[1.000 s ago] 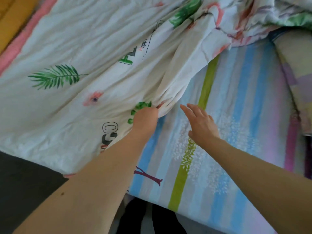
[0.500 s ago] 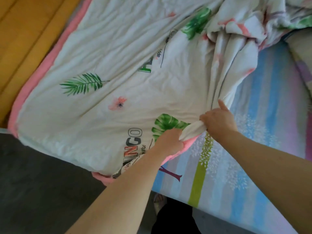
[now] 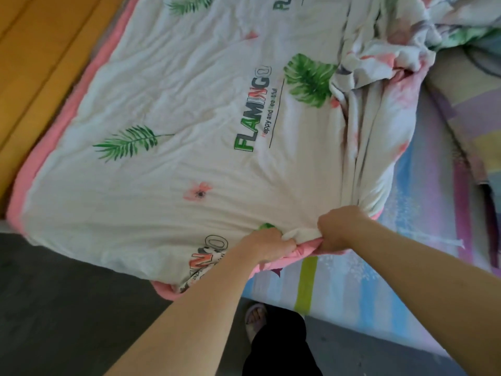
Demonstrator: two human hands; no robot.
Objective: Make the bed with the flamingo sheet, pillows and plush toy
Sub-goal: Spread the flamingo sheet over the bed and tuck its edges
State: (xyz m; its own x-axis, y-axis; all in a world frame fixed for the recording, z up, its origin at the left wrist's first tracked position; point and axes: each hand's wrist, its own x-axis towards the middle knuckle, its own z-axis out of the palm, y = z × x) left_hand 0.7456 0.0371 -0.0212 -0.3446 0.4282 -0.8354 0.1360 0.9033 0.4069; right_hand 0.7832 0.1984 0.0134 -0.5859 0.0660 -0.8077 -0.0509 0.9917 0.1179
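Left hand (image 3: pixel 267 244) and right hand (image 3: pixel 336 229) clenched white pink-backed flamingo-print fabric sheet (image 3: pixel 189 158) at near edge of pastel-striped bed (image 3: pixel 406 280), probably to tug it flat.

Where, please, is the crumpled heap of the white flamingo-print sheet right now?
The crumpled heap sits upper right in the head view, beside the sheet's large green leaf print, bordering the striped pastel mattress cover.

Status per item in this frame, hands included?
flamingo sheet: flat on the left, bunched on the right, near edge held.
left hand: grips the flamingo sheet's near edge.
right hand: grips the same edge, close beside the left hand.
striped sheet: uncovered on the right.
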